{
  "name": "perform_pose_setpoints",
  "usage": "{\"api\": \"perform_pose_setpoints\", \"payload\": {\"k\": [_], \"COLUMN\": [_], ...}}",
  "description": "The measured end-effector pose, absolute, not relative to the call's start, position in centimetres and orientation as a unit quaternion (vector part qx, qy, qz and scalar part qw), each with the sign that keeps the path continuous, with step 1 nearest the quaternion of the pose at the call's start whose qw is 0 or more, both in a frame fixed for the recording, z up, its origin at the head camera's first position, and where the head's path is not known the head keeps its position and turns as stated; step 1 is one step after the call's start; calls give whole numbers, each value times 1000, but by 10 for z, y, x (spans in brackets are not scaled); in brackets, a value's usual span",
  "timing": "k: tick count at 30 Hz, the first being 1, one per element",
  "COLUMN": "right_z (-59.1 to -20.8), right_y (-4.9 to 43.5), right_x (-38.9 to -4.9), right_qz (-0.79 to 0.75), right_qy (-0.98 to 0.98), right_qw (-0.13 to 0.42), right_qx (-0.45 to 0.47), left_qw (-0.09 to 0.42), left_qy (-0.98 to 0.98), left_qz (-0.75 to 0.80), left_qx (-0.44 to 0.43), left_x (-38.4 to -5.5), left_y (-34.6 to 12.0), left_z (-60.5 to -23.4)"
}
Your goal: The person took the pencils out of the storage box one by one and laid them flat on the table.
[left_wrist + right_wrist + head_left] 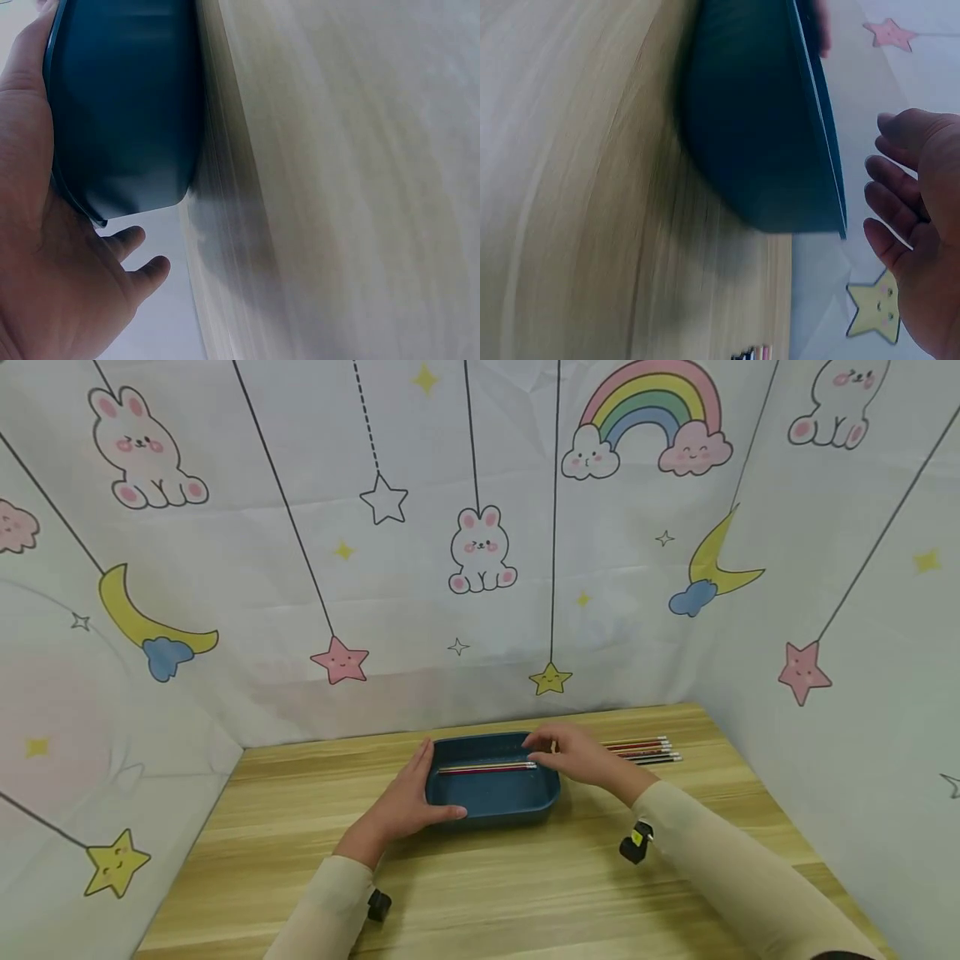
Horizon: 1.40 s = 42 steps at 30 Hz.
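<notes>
A dark blue rectangular box (487,817) stands on the wooden table, its top uncovered. My left hand (401,797) holds its left end, thumb along the front rim and fingers along the left side. In the left wrist view two fingertips (152,274) show past the box's end. Inside the box lie pencils (487,768), red and yellowish, with their eraser ends to the right. Over the right end hovers my right hand (573,756), fingers loosely bent. The right wrist view shows nothing between those fingers, and the hand apart from the box's rim.
More pencils (645,749) lie side by side on the table (525,893) to the right of the box, partly hidden behind my right hand and wrist. A white cloth (420,610) printed with rabbits, stars and moons rises behind the table and along both sides.
</notes>
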State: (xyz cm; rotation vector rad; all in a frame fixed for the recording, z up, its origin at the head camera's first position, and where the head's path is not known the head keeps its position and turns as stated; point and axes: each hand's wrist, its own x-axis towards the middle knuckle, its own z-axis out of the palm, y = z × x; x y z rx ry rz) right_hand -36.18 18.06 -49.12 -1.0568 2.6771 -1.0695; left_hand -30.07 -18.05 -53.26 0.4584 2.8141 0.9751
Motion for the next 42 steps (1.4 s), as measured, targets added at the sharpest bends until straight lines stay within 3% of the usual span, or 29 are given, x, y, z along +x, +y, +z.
{"api": "perform_pose_setpoints", "payload": {"k": [11,19,42], "right_z": [-491,-501,-526], "right_y": [134,111,87], "right_x": [-368,-377,-379], "right_qz": [-285,-268,-202], "right_qy": [879,887,910], "right_qw": [38,73,56], "right_qx": [-381,-370,-357], "left_qw": [62,62,66], "left_qy": [932,933,931], "left_qz": [324,321,326], "left_qx": [151,150,152], "left_x": [-302,-302,-302], "left_y": [-179,-181,-180], "left_z": [-531,-531,-530]}}
